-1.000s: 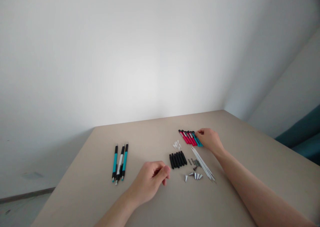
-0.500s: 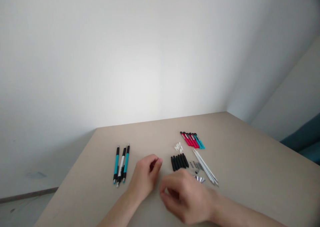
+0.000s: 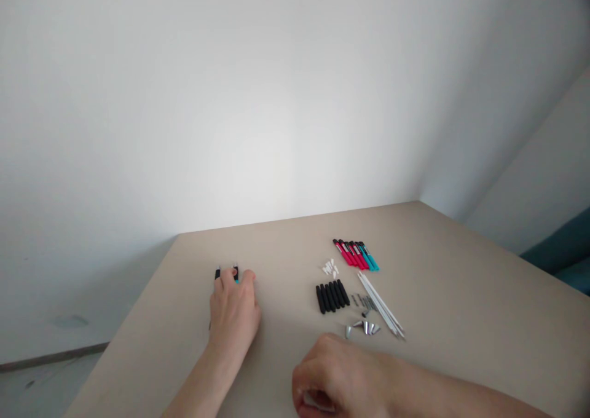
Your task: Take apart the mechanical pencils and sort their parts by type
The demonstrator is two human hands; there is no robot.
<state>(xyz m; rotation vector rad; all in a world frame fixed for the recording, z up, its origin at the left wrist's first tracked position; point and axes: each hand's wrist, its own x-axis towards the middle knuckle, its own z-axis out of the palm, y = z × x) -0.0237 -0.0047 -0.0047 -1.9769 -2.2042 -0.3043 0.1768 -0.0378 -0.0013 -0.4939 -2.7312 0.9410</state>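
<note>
My left hand (image 3: 234, 307) is over the pens at the left, palm down, with its thumb and forefinger apart. The black upper ends of a left pen (image 3: 217, 274) and a right pen (image 3: 236, 273) show beyond its fingers; their barrels are mostly hidden under the hand. My right hand (image 3: 336, 378) is curled closed at the table's near side, and whatever is inside the curl is hidden. Just beyond it lie silver cone-shaped tips (image 3: 366, 327). Farther back are black grip sleeves (image 3: 332, 296) in a row and small metal springs (image 3: 364, 301).
White refill tubes (image 3: 380, 304) lie slanted to the right of the springs. Small white plastic pieces (image 3: 330, 268) are behind the black sleeves. Red and teal pen barrels (image 3: 356, 255) lie in a row farther back. A white wall (image 3: 276, 98) borders the beige table (image 3: 461, 295).
My left hand has moved left from the middle onto the pens, covering most of them. My right hand has drawn slightly nearer, and more silver tips are uncovered.
</note>
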